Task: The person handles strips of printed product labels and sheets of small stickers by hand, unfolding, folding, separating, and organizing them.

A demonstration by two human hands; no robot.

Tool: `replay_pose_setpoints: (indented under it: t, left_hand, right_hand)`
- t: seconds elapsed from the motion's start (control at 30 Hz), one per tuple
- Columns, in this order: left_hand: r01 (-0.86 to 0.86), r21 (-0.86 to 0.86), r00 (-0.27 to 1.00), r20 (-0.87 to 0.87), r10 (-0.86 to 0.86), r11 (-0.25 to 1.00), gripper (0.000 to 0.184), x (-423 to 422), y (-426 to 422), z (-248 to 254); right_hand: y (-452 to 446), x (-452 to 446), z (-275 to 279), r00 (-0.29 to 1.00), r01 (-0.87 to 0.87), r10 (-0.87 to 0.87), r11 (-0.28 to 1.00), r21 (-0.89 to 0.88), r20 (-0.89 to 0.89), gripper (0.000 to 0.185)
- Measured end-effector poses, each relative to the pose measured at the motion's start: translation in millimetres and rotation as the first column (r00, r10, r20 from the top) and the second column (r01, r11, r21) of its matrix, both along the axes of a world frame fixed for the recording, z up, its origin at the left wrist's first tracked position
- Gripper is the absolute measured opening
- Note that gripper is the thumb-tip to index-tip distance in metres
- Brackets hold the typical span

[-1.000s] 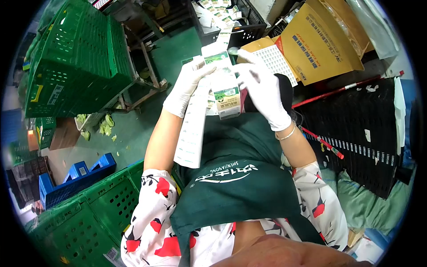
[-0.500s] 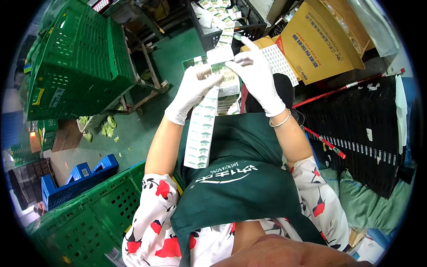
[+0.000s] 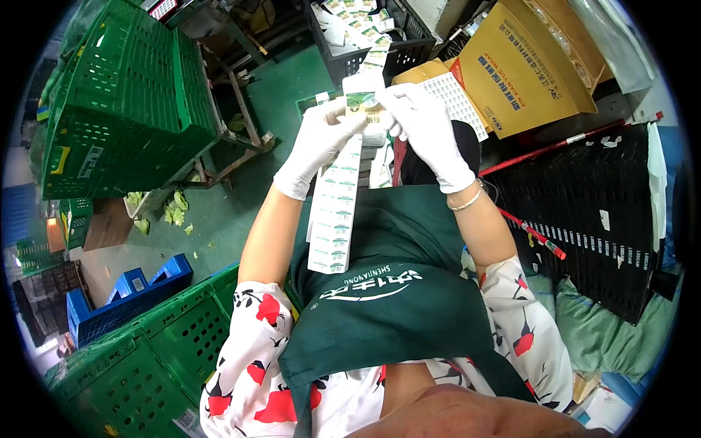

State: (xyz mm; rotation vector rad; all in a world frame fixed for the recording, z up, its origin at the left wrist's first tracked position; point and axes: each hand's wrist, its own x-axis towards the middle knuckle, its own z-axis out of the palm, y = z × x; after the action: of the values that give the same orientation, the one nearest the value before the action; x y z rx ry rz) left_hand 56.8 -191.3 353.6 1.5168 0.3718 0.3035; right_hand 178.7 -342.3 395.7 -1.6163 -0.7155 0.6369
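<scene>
My left hand (image 3: 319, 139), in a white glove, pinches a strip of small green-and-white stickers (image 3: 334, 219), which hangs down over the apron. Just above its thumb, a larger green-and-cream label (image 3: 360, 101) lies between my hands. My right hand (image 3: 427, 125), also gloved, has its fingers curled in at that label's right edge; the fingertips are partly hidden. From the label, a printed label strip (image 3: 377, 56) runs up into the black crate (image 3: 412, 55). Under my hands are more printed packs, mostly covered.
Stacked green crates (image 3: 131, 87) stand on a metal frame at left. A blue crate (image 3: 109, 310) and green crates (image 3: 157, 354) are at lower left. An open cardboard box (image 3: 522, 69) and a sticker sheet (image 3: 454, 100) sit at upper right. Black crates (image 3: 584, 212) stand at right.
My right hand's raised, spread fingers have come down and curled in at the label. The label between my hands has tilted, and the hanging sticker strip has shifted slightly right.
</scene>
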Motion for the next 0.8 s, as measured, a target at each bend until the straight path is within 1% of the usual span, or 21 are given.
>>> replay_pose_setpoints:
  t: [0.03, 0.07, 0.13, 0.17, 0.27, 0.3, 0.33, 0.4, 0.43, 0.47, 0.53, 0.6, 0.63, 0.73, 0.77, 0.8]
  left_hand:
    - [0.018, 0.052, 0.999, -0.027, -0.016, 0.999, 0.028, -0.4, 2.6, -4.3]
    - [0.036, 0.102, 0.998, -0.055, -0.031, 0.994, 0.027, -1.0, 4.4, -8.1]
    - [0.019, -0.03, 1.0, -0.004, -0.019, 0.999, 0.027, -2.3, 1.2, -4.0]
    - [0.01, -0.095, 1.0, 0.02, -0.008, 0.995, 0.028, -3.1, -0.8, -1.4]
    - [-0.041, -0.118, 0.999, 0.015, 0.043, 0.992, 0.028, -5.8, -1.4, 5.4]
    - [-0.08, -0.121, 0.996, 0.019, 0.083, 0.989, 0.027, -5.8, 5.0, 2.3]
    - [-0.182, -0.122, 0.981, 0.045, 0.188, 0.976, 0.024, -4.3, 10.6, 2.2]
    - [-0.423, -0.13, 0.895, 0.094, 0.436, 0.896, 0.022, 2.7, 28.8, -7.4]
    - [-0.503, -0.145, 0.841, 0.143, 0.521, 0.852, 0.022, 4.2, 38.2, -15.0]
    - [-0.592, -0.11, 0.779, 0.178, 0.602, 0.799, 0.022, 5.2, 46.8, -22.1]
    - [-0.664, -0.18, 0.673, 0.281, 0.685, 0.726, 0.023, 5.8, 57.1, -31.7]
    - [-0.719, -0.14, 0.626, 0.296, 0.721, 0.681, 0.024, 6.2, 58.7, -35.4]
    - [-0.742, -0.122, 0.604, 0.306, 0.736, 0.659, 0.024, 6.8, 58.3, -35.6]
    - [-0.704, 0.072, 0.705, 0.2, 0.681, 0.707, 0.025, 0.0, 61.3, -30.8]
    - [-0.709, 0.099, 0.697, 0.245, 0.674, 0.698, 0.025, 0.3, 69.1, -38.0]
    - [-0.692, 0.036, 0.707, 0.234, 0.667, 0.721, 0.024, -1.3, 67.7, -31.2]
  right_hand:
    - [3.9, -0.7, -5.1, 0.999, 0.018, -0.017, 0.999, -0.03, 0.035, 0.022]
    - [6.9, 0.7, -12.4, 0.989, 0.049, -0.045, 0.999, -0.02, 0.143, 0.025]
    - [13.1, 1.7, -20.5, 0.931, 0.103, -0.1, 0.995, 0.012, 0.351, 0.03]
    - [11.1, 4.4, -20.1, 0.828, 0.232, -0.109, 0.96, -0.159, 0.55, 0.037]
    - [10.8, 27.6, -48.1, 0.851, 0.27, -0.153, 0.948, -0.167, 0.503, 0.041]
    - [6.8, 25.4, -36.4, 0.934, 0.229, -0.159, 0.953, -0.197, 0.319, 0.036]
    - [3.7, 18.3, -29.6, 0.964, 0.187, -0.157, 0.974, -0.129, 0.215, 0.032]
    - [-4.7, -0.6, -21.1, 0.993, 0.122, -0.122, 0.992, 0.019, 0.001, 0.025]
    - [-11.1, -14.1, -20.7, 0.995, 0.042, -0.049, 0.996, 0.077, 0.088, 0.026]
    - [-19.3, -27.6, -13.3, 0.99, -0.019, 0.019, 1.0, 0.0, 0.143, 0.033]
    - [-32.6, -48.0, -27.5, 0.944, -0.021, 0.018, 1.0, 0.005, 0.331, 0.04]
    - [-39.7, -60.3, -36.4, 0.943, -0.001, 0.016, 0.999, -0.045, 0.332, 0.046]
    - [-40.3, -61.7, -35.5, 0.975, -0.004, 0.021, 0.997, -0.078, 0.222, 0.039]
    - [-36.4, -56.1, -42.9, 0.991, 0.07, -0.068, 0.997, -0.017, 0.112, 0.029]
    - [-35.6, -55.6, -40.6, 0.982, 0.123, -0.123, 0.992, 0.003, 0.146, 0.021]
    - [-36.8, -52.7, -35.9, 0.98, 0.119, -0.114, 0.993, -0.018, 0.165, 0.022]
